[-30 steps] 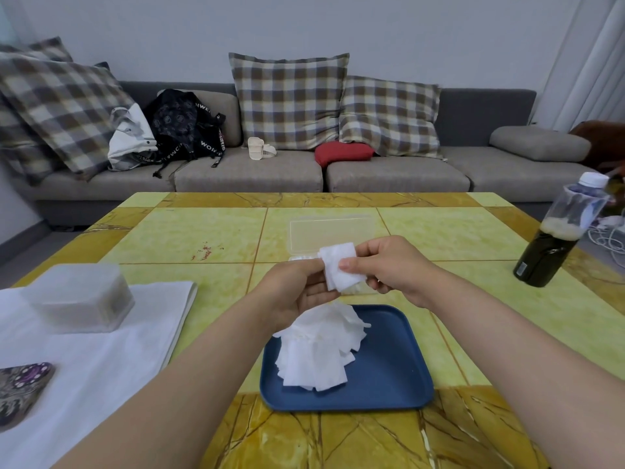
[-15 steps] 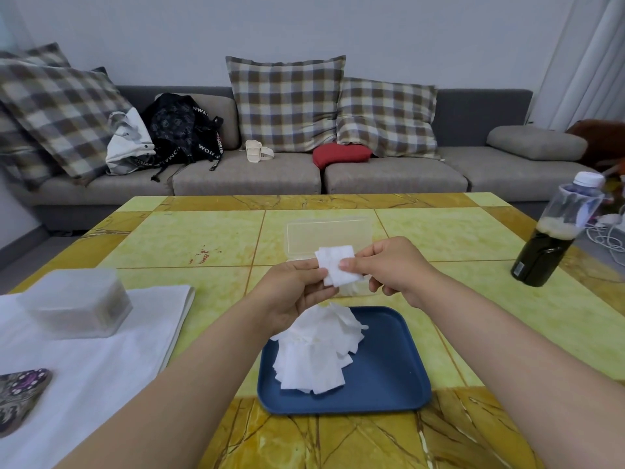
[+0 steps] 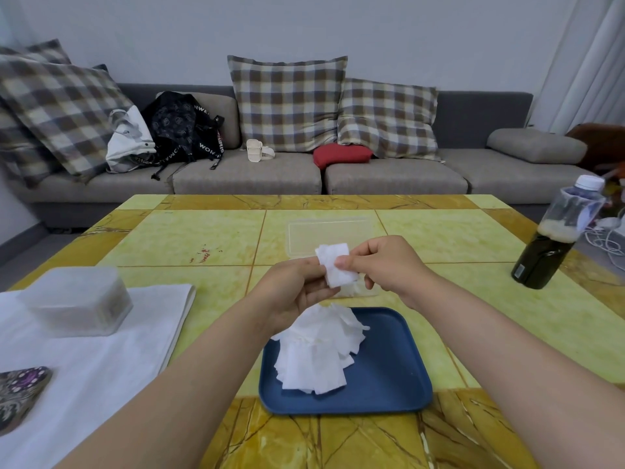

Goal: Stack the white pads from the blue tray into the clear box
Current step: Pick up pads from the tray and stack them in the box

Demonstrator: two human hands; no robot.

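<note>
White and square, one thin cotton pad (image 3: 336, 267) is held in the air above the far edge of the dark blue plastic tray (image 3: 389, 377). Both hands are clamped on it. The left hand (image 3: 297, 289) pinches its lower left side with curled fingers, and the right hand (image 3: 385, 265) nips its right edge between thumb and forefinger. The two hands are close together, almost touching.

On the left half of the tray lies a loose heap of white pads (image 3: 318, 357), fanned out unevenly. Just beyond the tray stands the clear plastic box (image 3: 328, 231). The hands and the held pad cover most of its body, so I cannot tell what is inside.

Tray and box rest on a yellow tiled table (image 3: 189, 238). Far right of the tray stands a dark bottle with a white cap (image 3: 548, 252). Well to the left of the tray a frosted plastic container (image 3: 76, 301) sits on a folded white cloth (image 3: 101, 360). Beyond the table is a grey sofa (image 3: 389, 174) with plaid cushions.

Compared with half a second ago, the pad, both grips and the heap look unchanged.
</note>
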